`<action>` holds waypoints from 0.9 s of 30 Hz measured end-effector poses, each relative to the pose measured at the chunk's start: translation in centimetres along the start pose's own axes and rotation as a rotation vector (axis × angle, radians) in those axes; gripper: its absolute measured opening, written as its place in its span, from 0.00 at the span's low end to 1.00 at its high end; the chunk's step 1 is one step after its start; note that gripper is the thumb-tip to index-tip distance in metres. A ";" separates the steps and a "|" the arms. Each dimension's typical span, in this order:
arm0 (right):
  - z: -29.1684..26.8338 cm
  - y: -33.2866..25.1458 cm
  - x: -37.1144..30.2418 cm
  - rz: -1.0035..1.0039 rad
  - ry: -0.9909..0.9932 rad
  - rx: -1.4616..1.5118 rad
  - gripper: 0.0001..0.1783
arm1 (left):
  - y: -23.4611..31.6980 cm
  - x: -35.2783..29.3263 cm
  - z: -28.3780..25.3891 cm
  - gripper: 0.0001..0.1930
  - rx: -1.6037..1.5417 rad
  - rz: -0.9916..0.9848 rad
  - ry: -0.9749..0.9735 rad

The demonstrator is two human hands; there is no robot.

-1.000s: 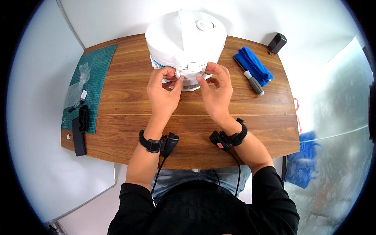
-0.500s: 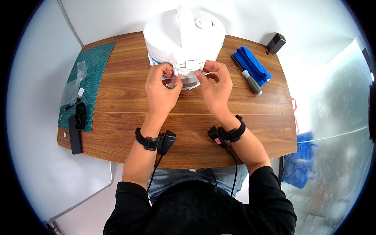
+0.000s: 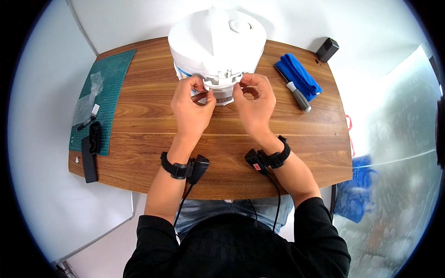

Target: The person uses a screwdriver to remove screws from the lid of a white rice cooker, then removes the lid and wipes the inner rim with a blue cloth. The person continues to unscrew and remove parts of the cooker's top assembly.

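Note:
A white, rounded appliance with a carrying handle across its lid, resembling a rice cooker (image 3: 192, 39), stands at the far middle of the table. At its front, below the latch area, is a curved white plastic piece (image 3: 221, 86). My left hand (image 3: 192, 104) pinches the left end of this piece between thumb and fingers. Its right end is pinched by my right hand (image 3: 254, 99). Small white parts and a gap show at the latch just above the piece. Whether the piece is fully apart from the appliance I cannot tell.
On the right lie a folded blue cloth (image 3: 296, 74) and a grey-handled screwdriver (image 3: 299, 97). A black box-shaped object (image 3: 327, 50) stands at the back right corner. The left side holds a green cutting mat (image 3: 118, 78), a clear plastic bag (image 3: 88, 102) and a black case (image 3: 89, 160).
The curved white piece has tilted at the front, and more of the latch parts above it shows. The appliance has shifted very slightly left. Both hands keep their pinch.

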State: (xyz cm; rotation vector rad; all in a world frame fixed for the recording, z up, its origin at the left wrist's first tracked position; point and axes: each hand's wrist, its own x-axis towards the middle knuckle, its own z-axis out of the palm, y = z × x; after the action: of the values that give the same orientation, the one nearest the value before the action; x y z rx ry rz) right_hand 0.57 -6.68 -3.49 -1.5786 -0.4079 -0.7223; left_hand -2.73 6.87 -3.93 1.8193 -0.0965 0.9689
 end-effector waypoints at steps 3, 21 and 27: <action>0.0 0.5 0.1 -0.040 -0.022 0.031 0.14 | -0.3 0.0 -0.3 0.15 -0.026 -0.035 -0.011; -3.8 -1.2 3.1 -0.038 -0.450 -0.001 0.11 | -0.6 0.0 -1.7 0.12 -0.112 0.075 -0.130; -7.5 -3.8 3.7 -0.213 -0.725 -0.095 0.11 | 0.1 0.0 -1.8 0.12 -0.098 0.246 -0.235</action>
State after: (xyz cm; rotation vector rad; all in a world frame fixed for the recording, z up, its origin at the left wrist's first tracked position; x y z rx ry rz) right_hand -0.76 -14.04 1.91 -1.8785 -1.0965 -0.3021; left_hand -3.79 8.26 -3.62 1.8524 -0.5145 0.8972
